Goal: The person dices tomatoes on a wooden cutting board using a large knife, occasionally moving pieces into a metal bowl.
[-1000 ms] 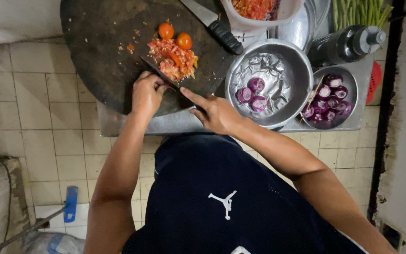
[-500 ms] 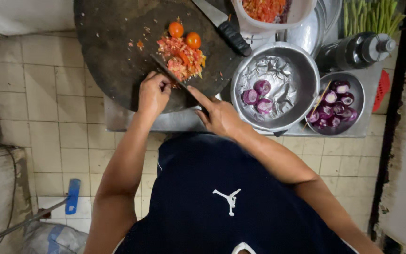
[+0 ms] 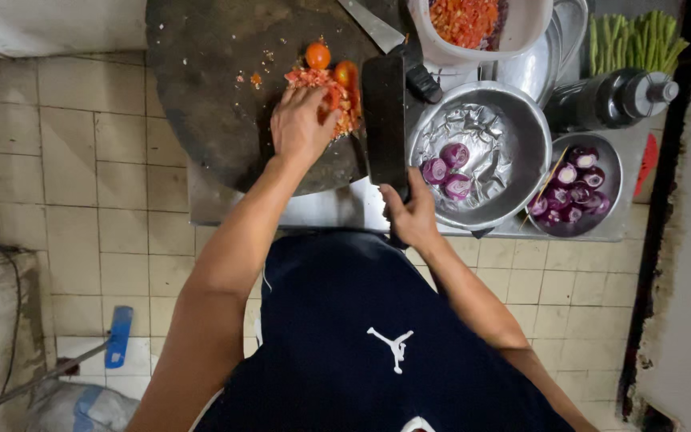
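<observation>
Pressing chopped tomato [image 3: 325,84] under left hand [image 3: 301,124]; right hand [image 3: 411,212] clamped on cleaver [image 3: 384,120].

board left [image 3: 201,88] free; foil bowl [image 3: 513,128] crowds right.

Right hand [image 3: 411,214] lifted the cleaver [image 3: 384,120] upright — left hand [image 3: 301,124] now gathers chopped tomato [image 3: 325,84].

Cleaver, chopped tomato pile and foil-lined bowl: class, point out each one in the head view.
cleaver [image 3: 384,120], head view, middle of the broad blade
chopped tomato pile [image 3: 313,78], head view, its upper left part
foil-lined bowl [image 3: 485,132], head view, bare foil inside
</observation>
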